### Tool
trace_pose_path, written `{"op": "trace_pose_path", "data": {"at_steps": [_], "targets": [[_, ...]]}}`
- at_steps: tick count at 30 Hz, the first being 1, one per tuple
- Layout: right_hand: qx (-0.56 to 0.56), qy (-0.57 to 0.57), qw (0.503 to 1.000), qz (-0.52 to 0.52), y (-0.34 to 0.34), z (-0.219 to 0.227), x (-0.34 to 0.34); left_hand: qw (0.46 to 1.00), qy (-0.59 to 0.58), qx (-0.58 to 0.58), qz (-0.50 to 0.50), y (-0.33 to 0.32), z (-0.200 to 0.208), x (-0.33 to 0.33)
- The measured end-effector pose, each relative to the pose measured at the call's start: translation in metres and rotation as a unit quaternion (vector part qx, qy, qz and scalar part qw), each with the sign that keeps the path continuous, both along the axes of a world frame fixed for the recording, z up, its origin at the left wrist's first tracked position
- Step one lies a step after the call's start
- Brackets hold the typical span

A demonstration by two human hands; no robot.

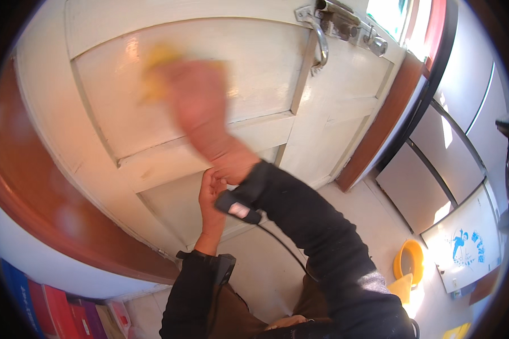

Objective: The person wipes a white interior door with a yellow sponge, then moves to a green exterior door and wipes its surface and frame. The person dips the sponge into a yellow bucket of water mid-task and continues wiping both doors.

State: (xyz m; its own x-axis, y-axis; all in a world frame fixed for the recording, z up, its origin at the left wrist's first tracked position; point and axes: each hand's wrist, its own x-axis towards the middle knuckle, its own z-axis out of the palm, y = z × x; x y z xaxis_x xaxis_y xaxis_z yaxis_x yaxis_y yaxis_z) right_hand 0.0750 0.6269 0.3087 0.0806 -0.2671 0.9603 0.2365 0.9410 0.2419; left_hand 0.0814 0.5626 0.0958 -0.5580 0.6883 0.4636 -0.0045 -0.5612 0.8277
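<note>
My right hand (199, 96), smeared by motion, is closed on a yellow cloth (163, 56) at the upper panel of a cream-painted door (260, 73). The cloth looks to be against the door's surface, and its edges are blurred. Lower down, my left hand (209, 192) is raised by my right wrist, with its fingers loosely curled and nothing visible in them. Part of that hand lies behind the right wrist, and I cannot tell whether the two touch. Both forearms wear black sleeves with a dark device strapped at each wrist.
A metal pull handle (320, 45) and a latch (339, 22) stick out at the door's upper right. On the floor at right stands a yellow bucket (409, 263) near grey cabinets (430, 164). Several coloured boxes (56, 308) sit at lower left. A cable (283, 243) hangs from the right wrist device.
</note>
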Motion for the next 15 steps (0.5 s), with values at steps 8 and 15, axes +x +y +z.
{"op": "trace_pose_path", "data": {"at_steps": [8, 15], "targets": [[-0.023, 0.012, 0.98, -0.197, 0.078, 0.042, 0.077, 0.998, 0.006, -0.021, -0.06, -0.008, 0.006, -0.005], [-0.087, 0.1, 0.977, -0.169, 0.048, 0.031, 0.043, 0.998, 0.019, -0.022, -0.061, -0.01, 0.006, -0.003]]}}
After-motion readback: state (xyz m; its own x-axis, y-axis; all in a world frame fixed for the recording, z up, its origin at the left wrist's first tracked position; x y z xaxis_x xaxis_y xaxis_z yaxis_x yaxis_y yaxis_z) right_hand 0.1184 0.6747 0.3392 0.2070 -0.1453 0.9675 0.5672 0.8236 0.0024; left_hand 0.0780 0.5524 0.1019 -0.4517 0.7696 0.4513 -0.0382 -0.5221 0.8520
